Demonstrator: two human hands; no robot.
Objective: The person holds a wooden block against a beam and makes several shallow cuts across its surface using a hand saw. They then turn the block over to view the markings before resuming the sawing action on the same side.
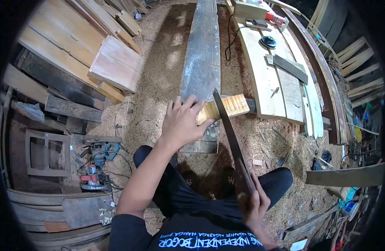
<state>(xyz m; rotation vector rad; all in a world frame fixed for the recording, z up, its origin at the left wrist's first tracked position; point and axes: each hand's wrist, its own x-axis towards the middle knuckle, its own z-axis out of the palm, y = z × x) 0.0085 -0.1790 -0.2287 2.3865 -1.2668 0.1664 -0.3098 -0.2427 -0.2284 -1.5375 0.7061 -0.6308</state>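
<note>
A short block of light wood (236,105) lies across the near part of a long dark plank bench (200,62). My left hand (185,119) is wrapped over the block's left part and presses it on the bench. My right hand (256,205) is closed on the handle end of a hand saw (232,142), low and to the right, by my knee. The saw's dark blade runs up and away, its far end crossing the block just right of my left fingers. How deep the blade sits in the wood cannot be seen.
At right stands a bench of pale boards (263,83) with a grey wood piece (290,69), a black disc (268,42) and a red bottle (275,18). Stacked boards (63,33) fill the upper left. A blue power tool (106,154) lies at left. Shavings cover the floor.
</note>
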